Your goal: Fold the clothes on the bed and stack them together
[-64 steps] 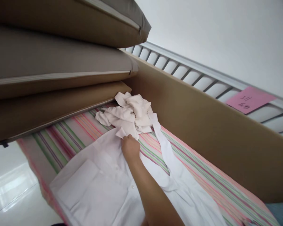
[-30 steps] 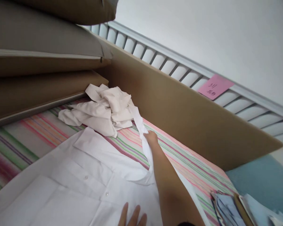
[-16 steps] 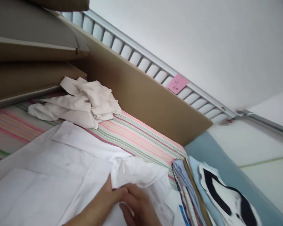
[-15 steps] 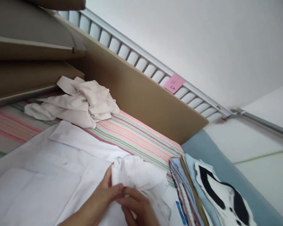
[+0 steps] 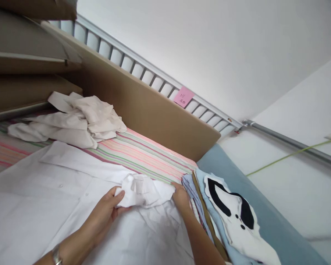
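Observation:
A white button shirt [image 5: 68, 206] lies spread out in front of me, with small buttons along its placket. My left hand [image 5: 113, 202] pinches one end of the shirt's collar [image 5: 146, 191], thumb on top. The collar's other end is gripped by my right hand [image 5: 181, 197], its fingers partly hidden behind the cloth. Between both hands the collar is stretched out, and its inner side with a label-like patch faces up. Wrinkled fabric hangs below it.
A crumpled off-white cloth [image 5: 71, 117] lies on the striped sheet [image 5: 149, 149]. Folded clothes [image 5: 231, 213] are stacked at the right beside a blue surface [image 5: 276, 213]. A brown board [image 5: 143, 110] and railing with a pink note [image 5: 183, 96] stand behind; brown boxes [image 5: 22, 84] are at left.
My hands, close together at the collar before, are now apart. The right hand has moved right and up, and the collar is stretched open between them. The view has shifted right.

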Motion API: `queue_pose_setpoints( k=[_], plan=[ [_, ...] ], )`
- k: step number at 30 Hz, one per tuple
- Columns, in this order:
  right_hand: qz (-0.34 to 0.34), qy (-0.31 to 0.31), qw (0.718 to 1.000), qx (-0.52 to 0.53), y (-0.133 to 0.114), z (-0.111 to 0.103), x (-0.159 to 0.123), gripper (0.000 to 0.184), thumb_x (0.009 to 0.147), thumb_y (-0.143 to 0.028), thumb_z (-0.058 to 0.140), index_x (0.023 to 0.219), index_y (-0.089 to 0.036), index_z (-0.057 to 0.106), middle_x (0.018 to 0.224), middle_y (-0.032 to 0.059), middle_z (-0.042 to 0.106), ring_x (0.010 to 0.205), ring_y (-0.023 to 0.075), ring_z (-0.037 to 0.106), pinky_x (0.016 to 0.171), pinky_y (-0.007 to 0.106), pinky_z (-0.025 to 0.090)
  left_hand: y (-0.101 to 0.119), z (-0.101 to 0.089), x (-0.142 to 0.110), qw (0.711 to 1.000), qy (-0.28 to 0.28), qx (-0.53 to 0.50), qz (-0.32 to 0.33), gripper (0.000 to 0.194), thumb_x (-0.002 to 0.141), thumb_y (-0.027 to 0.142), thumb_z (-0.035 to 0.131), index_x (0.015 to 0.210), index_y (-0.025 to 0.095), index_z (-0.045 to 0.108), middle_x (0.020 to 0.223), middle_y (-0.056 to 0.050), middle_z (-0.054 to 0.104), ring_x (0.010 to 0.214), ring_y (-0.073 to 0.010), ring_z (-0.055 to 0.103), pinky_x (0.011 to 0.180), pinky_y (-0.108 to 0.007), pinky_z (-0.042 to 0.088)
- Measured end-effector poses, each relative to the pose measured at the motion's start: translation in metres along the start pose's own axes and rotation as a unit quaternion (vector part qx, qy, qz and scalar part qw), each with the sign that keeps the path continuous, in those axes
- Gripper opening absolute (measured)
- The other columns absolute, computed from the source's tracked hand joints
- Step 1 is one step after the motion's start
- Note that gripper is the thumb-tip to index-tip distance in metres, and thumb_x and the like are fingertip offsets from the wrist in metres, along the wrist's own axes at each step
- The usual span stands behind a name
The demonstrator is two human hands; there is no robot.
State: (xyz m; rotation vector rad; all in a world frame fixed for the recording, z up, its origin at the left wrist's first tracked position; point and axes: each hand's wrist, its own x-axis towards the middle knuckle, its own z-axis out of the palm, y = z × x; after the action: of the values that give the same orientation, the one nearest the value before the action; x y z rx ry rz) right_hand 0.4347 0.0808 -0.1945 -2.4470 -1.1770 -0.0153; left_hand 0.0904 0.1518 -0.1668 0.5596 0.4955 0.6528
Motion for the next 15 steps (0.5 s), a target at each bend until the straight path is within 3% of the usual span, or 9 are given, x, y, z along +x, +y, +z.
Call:
queue_pose_setpoints(
  k=[6, 11, 15],
  plan=[
    [0.052, 0.015, 0.996, 0.066, 0.024, 0.013, 0.024, 0.03, 0.067, -0.021, 0.049, 0.088, -0.015, 0.07, 0.088, 0.0092, 0.072, 0.083, 0.0217, 0.065, 0.079, 0.033, 0.048, -0.012, 0.009, -0.008, 0.997, -0.066, -0.015, -0.049, 0.02, 0.081, 0.034, 0.065, 0.093, 0.017, 0.064, 0.097, -0.006, 0.062, 0.089, -0.0172, 0.059, 0.081, -0.032, 0.052],
    [0.068, 0.032, 0.989, 0.127, 0.042, 0.024, 0.025, 0.026, 0.061, -0.026, 0.051, 0.079, -0.016, 0.067, 0.079, 0.0076, 0.072, 0.075, 0.021, 0.065, 0.072, 0.032, 0.049, -0.019, 0.011, -0.009, 0.995, -0.067, 0.034, -0.061, 0.024, 0.079, 0.039, 0.065, 0.078, 0.016, 0.058, 0.07, -0.001, 0.055, 0.063, -0.0116, 0.052, 0.06, -0.025, 0.049],
    [0.071, 0.053, 0.984, 0.155, 0.052, 0.022, 0.025, 0.025, 0.058, -0.032, 0.05, 0.072, -0.018, 0.065, 0.069, 0.0059, 0.07, 0.066, 0.0227, 0.063, 0.063, 0.032, 0.048, -0.02, 0.016, -0.01, 0.993, -0.091, 0.026, -0.065, 0.03, 0.075, 0.043, 0.068, 0.076, 0.016, 0.055, 0.067, -0.001, 0.054, 0.058, -0.0122, 0.05, 0.056, -0.027, 0.048]
  ],
)
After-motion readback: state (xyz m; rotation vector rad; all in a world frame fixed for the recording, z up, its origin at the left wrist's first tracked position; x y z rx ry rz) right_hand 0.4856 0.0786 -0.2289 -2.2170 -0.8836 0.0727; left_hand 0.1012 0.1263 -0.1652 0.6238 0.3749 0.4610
